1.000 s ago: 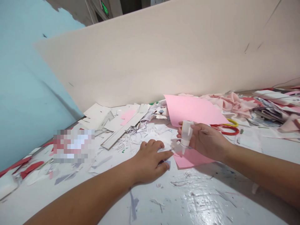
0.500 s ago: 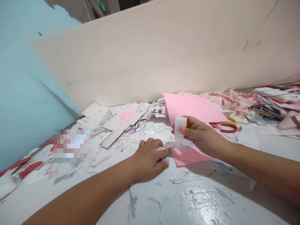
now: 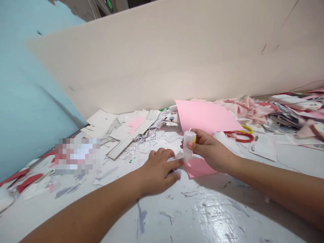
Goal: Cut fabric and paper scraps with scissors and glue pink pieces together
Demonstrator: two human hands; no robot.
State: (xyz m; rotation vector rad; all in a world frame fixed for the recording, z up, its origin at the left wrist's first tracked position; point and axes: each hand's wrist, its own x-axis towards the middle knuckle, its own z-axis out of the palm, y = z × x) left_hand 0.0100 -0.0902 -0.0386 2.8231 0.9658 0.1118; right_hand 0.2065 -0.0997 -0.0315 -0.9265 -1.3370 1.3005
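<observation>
My right hand (image 3: 209, 148) is closed around a whitish translucent glue bottle (image 3: 188, 144) with a yellow patch on its side. The bottle is tipped bottom-up, its lower end close over a small pink paper piece (image 3: 199, 168) on the table; whether it touches is hard to tell. My left hand (image 3: 160, 171) lies on the table with fingers apart, a fingertip at the left edge of that pink piece. Behind the bottle, a larger pink sheet (image 3: 202, 114) leans over the scraps, beside scissors with red and yellow handles (image 3: 243, 136).
White paper shreds (image 3: 139, 145) and grey-white card strips (image 3: 133, 136) lie beyond my left hand. Crumpled pink paper (image 3: 249, 109) and more scraps are heaped at the right. A cream panel (image 3: 152, 60) stands behind the table (image 3: 187, 216). Red pieces (image 3: 29, 182) lie at the left.
My right hand has moved a little left and down with the glue bottle along the small pink piece. My left hand stays in nearly the same place. The view has shifted slightly.
</observation>
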